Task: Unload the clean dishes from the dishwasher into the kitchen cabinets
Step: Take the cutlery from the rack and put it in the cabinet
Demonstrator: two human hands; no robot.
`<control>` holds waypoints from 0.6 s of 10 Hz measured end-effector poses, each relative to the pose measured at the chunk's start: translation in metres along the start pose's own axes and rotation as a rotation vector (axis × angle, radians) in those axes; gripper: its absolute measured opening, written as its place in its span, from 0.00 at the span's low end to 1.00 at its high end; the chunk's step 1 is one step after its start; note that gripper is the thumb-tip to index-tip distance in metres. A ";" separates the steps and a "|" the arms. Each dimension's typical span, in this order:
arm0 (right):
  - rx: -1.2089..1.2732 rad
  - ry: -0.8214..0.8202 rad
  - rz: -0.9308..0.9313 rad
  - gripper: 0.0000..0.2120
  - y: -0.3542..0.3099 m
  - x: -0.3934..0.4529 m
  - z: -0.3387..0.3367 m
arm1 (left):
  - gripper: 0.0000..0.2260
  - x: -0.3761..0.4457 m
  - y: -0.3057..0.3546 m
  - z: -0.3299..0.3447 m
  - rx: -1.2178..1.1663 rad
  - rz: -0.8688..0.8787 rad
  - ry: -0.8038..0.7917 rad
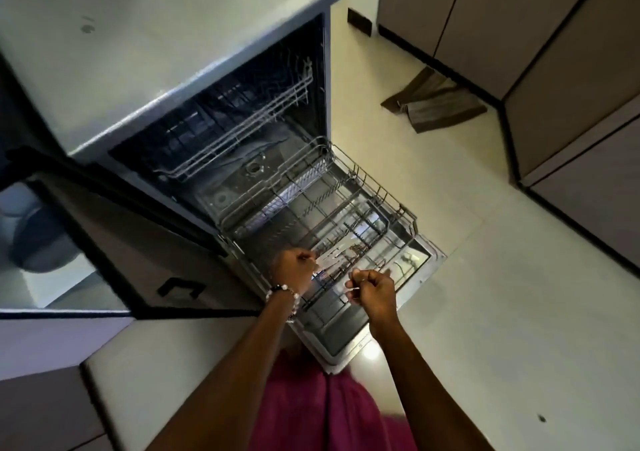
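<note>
Lower rack [363, 187] pulled out over the dropped door for reach. Left hand [294, 270] clenched on blurred cutlery [332, 260]; right hand [372, 286] pinches something thin, can't identify.

You can't tell what your left hand [294, 269] and right hand [372, 286] hold: the pale items [329, 263] between them are motion-blurred.

- Dishwasher [221, 111] stands under the desk [145, 35], door [349, 343] folded down.
- Lower rack [346, 215] sits pulled out over the door; upper rack [242, 128] inside.
- Cloth [433, 104] lies on floor [485, 277], right of dishwasher, before cabinets [554, 52].
</note>
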State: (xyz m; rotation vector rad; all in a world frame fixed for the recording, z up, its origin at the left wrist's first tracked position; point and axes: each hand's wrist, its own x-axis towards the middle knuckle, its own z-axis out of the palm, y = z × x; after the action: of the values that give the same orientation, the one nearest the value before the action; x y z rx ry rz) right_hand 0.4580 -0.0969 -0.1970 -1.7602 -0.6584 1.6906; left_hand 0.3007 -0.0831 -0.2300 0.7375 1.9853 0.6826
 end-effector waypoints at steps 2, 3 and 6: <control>-0.023 0.094 0.148 0.10 0.060 0.119 0.022 | 0.07 0.094 -0.041 0.062 0.283 0.012 -0.075; -0.071 0.135 0.216 0.11 0.099 0.183 0.038 | 0.08 0.141 -0.073 0.096 0.435 0.055 -0.183; -0.371 0.084 0.319 0.09 0.199 0.313 0.060 | 0.14 0.221 -0.131 0.152 0.841 0.307 -0.307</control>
State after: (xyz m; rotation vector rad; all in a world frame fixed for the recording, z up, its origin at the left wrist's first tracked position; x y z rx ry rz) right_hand 0.4071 -0.0064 -0.5579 -2.2863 -0.7191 1.7711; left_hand 0.3078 0.0149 -0.5117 1.5605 1.8493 -0.1489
